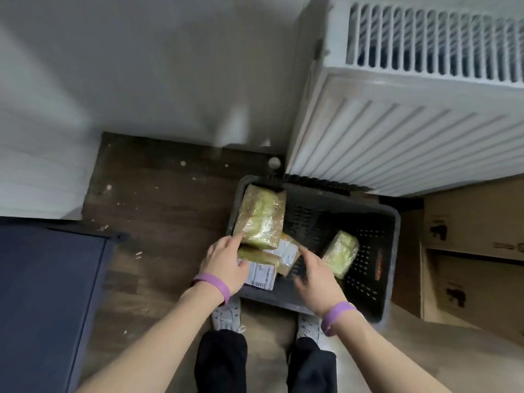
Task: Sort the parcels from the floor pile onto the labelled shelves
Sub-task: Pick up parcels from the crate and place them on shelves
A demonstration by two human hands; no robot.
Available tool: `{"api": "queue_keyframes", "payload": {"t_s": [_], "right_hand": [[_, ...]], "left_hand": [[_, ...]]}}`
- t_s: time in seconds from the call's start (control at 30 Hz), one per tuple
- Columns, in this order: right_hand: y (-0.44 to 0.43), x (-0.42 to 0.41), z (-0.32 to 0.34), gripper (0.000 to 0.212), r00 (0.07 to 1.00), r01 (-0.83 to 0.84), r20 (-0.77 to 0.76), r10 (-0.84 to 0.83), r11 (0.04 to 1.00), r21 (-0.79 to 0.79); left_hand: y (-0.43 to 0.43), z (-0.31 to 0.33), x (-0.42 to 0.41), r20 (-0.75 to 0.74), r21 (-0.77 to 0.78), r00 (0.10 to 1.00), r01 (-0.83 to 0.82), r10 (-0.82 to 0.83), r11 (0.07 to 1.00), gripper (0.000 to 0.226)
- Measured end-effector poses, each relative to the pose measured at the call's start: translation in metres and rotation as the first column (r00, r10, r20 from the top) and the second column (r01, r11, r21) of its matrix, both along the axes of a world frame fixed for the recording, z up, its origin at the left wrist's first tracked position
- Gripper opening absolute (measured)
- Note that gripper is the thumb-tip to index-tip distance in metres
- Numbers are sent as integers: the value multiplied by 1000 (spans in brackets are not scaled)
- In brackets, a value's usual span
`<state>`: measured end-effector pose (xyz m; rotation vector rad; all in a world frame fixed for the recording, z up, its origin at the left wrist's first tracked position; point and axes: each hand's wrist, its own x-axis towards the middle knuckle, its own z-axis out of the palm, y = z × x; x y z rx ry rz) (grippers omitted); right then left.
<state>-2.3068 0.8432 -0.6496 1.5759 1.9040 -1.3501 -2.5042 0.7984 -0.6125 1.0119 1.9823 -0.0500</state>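
Observation:
A dark grey plastic crate (392, 239) stands on the wooden floor in front of my feet. A large parcel wrapped in yellowish tape (261, 219) leans against its left wall. A smaller one of the same kind (340, 253) lies tilted at the right. Between them lie a flat parcel with a white label (262, 275) and a brown labelled parcel (286, 251). My left hand (226, 263) reaches into the crate, its index finger touching the large parcel's lower edge and its thumb lying over the white-label parcel. My right hand (314, 275) hovers over the crate's middle with its index finger stretched out.
A white radiator (411, 123) hangs on the wall just behind the crate. Cardboard boxes (476, 228) stand to the right on the floor. A dark blue flat surface (42, 293) fills the left side. My grey shoes (226, 316) touch the crate's near wall.

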Motion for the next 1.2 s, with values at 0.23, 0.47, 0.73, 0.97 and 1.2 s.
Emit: {"api": "queue_keyframes", "payload": {"t_s": [0.23,0.47,0.73,0.97,1.2], "right_hand": [[10,-49,-129,78,991,131,-15,-132,988,-81],[18,-69,-193,98,876,423,-138,-462,874,-241],[2,-50,-167,59,743,544,-254,-619,780,-309],[13,-14,-26,60,787,461,-273,-553,822,-336],[17,12,162,40,872,341,-303,-383,922,-183]], "left_hand": [[20,-141,-21,-25,34,956,293,-292,956,65],[22,-202,-5,-189,175,924,365,-332,915,73],[11,-168,-3,-48,229,957,290,-287,929,59],[15,-29,-19,61,336,977,-214,206,917,62],[25,161,-24,299,56,824,-518,481,853,72]]}}
